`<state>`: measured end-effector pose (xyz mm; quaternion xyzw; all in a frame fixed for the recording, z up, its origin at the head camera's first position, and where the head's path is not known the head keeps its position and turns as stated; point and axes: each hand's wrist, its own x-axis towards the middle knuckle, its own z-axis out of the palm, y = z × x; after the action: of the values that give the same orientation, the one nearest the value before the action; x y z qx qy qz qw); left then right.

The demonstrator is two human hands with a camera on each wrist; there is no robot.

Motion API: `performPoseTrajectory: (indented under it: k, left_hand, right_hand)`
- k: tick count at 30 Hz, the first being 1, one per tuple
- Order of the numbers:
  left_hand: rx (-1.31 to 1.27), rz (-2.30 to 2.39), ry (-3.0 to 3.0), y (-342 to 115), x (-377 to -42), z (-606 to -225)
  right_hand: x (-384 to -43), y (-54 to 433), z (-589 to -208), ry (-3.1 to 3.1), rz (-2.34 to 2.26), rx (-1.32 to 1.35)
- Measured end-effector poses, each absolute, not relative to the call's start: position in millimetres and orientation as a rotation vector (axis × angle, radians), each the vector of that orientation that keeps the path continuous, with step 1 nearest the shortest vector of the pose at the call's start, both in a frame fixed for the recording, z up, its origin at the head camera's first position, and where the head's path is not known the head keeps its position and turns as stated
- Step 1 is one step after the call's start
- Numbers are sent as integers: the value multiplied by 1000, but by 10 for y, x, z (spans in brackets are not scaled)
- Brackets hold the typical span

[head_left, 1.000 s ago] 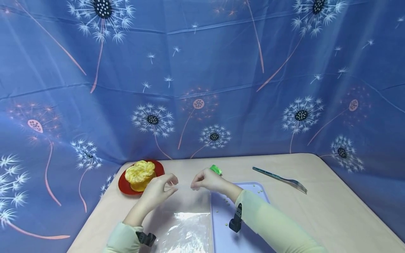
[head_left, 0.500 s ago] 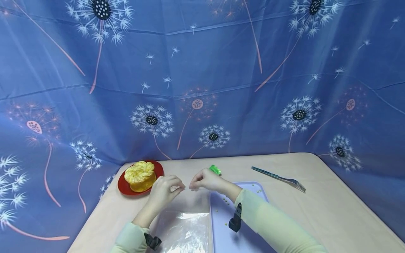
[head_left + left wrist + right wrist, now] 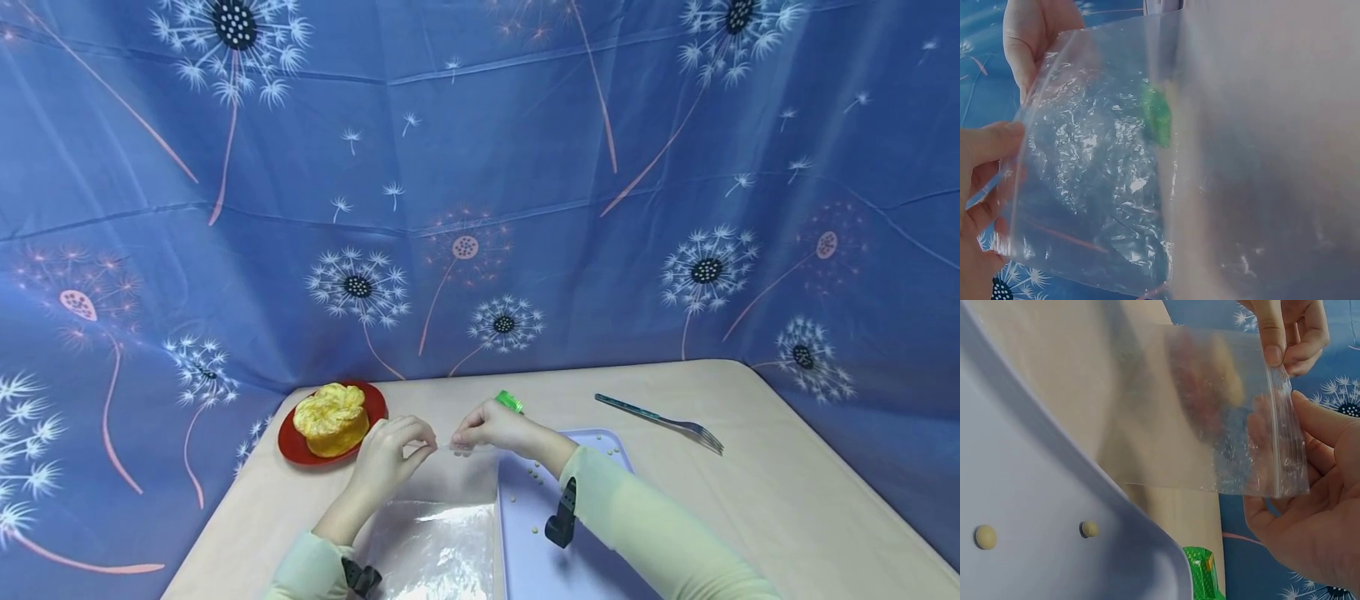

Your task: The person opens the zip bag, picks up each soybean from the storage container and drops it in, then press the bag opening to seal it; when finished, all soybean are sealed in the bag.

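Observation:
Both hands hold the zip edge of a clear plastic zip bag (image 3: 1091, 150), near the middle of the table in the head view. My left hand (image 3: 393, 454) pinches one end between thumb and fingers. Facing it, my right hand (image 3: 495, 427) grips the other end; in the right wrist view its thumb lies at the edge and its fingers behind the plastic. A thin strip of the bag shows between the fingertips in the head view. Nothing can be made out inside the bag. Whether the zip is parted I cannot tell.
A lilac tray (image 3: 512, 546) with several small pale round beads lies under the right forearm. A red plate (image 3: 292, 440) bears a yellow cake-like thing (image 3: 332, 421). Behind the right hand lies a green packet (image 3: 509, 401); a fork (image 3: 660, 419) is farther right. Shiny clear plastic (image 3: 442, 550) shows below the hands.
My left hand has moved right, close to the right hand, and its fingers have come together on the bag's edge. The right hand has hardly moved.

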<state>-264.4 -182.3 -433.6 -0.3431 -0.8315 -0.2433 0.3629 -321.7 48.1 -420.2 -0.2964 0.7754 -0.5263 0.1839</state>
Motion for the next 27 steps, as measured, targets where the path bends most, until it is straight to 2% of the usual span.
performPoseTrajectory:
  k: [11, 22, 27]
  left_hand:
    - [-907, -691, -2180, -1803, -2626, -4365]
    - [-754, -673, -2281, -1792, -2601, -4409]
    - [-769, -686, -2250, -1783, -2599, -4407]
  right_hand:
    - [-3197, 479, -4197, 2259, -1456, -833]
    - [-3157, 490, -4194, 2200, -1464, -822]
    - [-3148, 492, -4181, 2222, -1453, -846]
